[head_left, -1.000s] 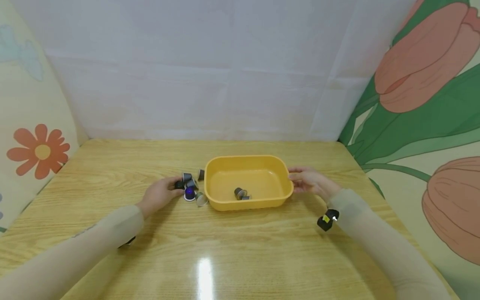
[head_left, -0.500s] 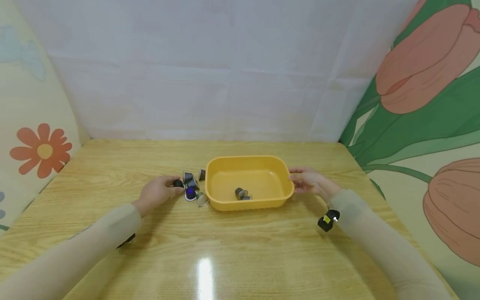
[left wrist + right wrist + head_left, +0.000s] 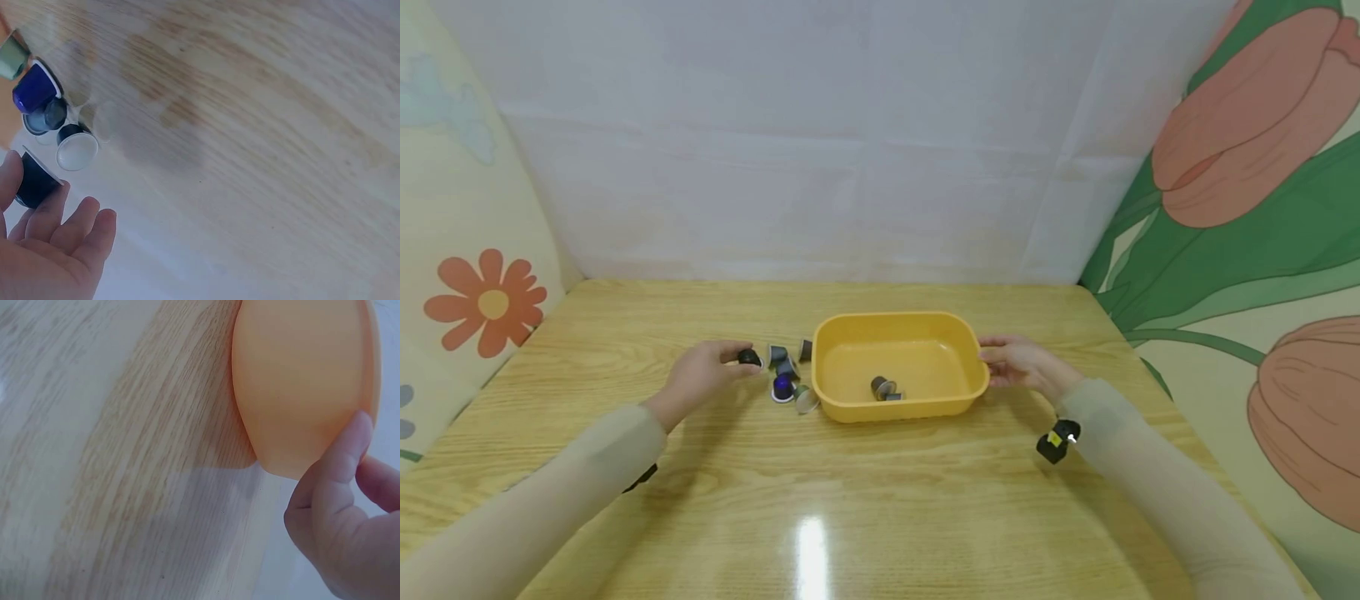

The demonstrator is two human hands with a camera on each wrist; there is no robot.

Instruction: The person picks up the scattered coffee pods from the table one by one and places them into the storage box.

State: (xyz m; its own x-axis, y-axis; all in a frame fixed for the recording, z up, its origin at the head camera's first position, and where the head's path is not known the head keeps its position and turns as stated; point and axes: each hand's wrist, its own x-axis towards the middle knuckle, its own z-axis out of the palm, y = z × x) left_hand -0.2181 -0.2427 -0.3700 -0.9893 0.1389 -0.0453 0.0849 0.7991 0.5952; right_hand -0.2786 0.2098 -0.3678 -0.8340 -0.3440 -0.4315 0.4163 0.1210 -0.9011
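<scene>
My left hand [image 3: 700,371] pinches a black coffee capsule [image 3: 749,357] between thumb and fingers, just left of a small group of capsules. The left wrist view shows the black capsule [image 3: 37,181] tilted, its pale rim facing the group. In that group are a dark blue capsule [image 3: 782,387], a green one [image 3: 807,400] and several grey or dark ones [image 3: 777,354]. My right hand [image 3: 1018,362] holds the right end of a yellow plastic basin [image 3: 898,410]. In the right wrist view its fingers [image 3: 340,456] lie against the outer wall, below the rim.
Inside the basin lie a dark capsule [image 3: 882,387] and another beside it, partly hidden by the front wall. The wood-grain table [image 3: 880,500] ends at a white cloth backdrop [image 3: 820,167]. Flower-patterned panels [image 3: 1240,250] stand at both sides.
My left hand has drawn back to the left with the black capsule, away from the other capsules. My right hand and the basin look nearly unmoved.
</scene>
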